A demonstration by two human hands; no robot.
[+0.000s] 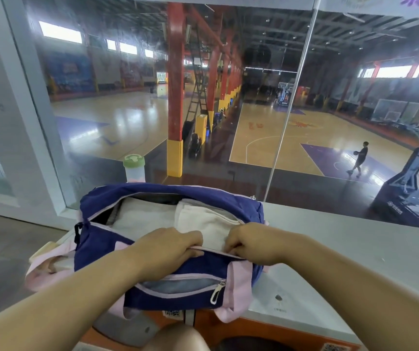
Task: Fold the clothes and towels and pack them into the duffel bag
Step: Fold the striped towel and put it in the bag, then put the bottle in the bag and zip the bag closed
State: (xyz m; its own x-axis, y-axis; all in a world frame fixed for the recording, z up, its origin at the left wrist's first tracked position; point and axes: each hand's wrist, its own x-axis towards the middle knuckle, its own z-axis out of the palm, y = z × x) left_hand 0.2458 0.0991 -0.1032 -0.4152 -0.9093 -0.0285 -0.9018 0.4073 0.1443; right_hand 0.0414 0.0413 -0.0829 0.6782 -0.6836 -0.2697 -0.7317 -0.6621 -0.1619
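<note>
A navy and pink duffel bag (152,198) lies on a white counter with its top zipper open. Folded pale cloth fills it: a grey-white piece (137,219) on the left and a cream towel (203,221) on the right. My left hand (168,247) grips the near edge of the bag's opening, fingers curled over the pink zipper trim. My right hand (251,243) pinches the same edge just to the right, fingertips at the zipper line. The bag's front pocket (178,285) stands partly unzipped.
The white counter (342,249) stretches to the right of the bag. A green-lidded bottle (134,168) stands behind the bag by the glass window. Beyond the glass lies a basketball court with a distant person. An orange surface (218,325) sits below the counter's near edge.
</note>
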